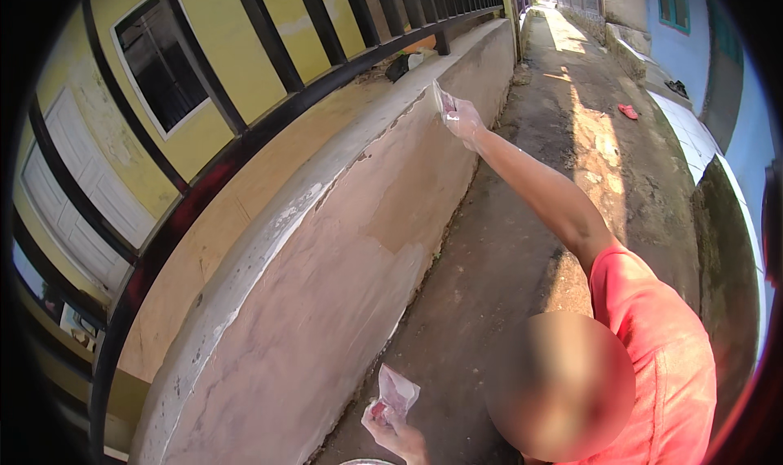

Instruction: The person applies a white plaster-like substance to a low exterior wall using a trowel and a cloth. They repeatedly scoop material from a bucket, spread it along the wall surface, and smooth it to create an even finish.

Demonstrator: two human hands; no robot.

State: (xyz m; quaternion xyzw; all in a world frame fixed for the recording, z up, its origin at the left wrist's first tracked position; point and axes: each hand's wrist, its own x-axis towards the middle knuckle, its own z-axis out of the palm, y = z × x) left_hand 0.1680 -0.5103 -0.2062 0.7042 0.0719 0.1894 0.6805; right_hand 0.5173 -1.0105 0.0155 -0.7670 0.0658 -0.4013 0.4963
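Note:
Neither my left hand nor my right hand is in view. Below me, a co-worker in a red shirt has one arm stretched along the low plastered wall. That person's upper hand grips a putty-smeared flat tool at the wall's top edge. Their other hand, apparently, at the bottom grips a pale flat blade with a red part at its base. A rounded rim, perhaps of a container, peeks in beneath it. The wall face has patches of smoother, damp-looking coating.
A black railing stands along the wall top, before a yellow house. Dark clutter lies behind the wall. A concrete alley runs away, with red footwear, a tiled step and a blue house on the right.

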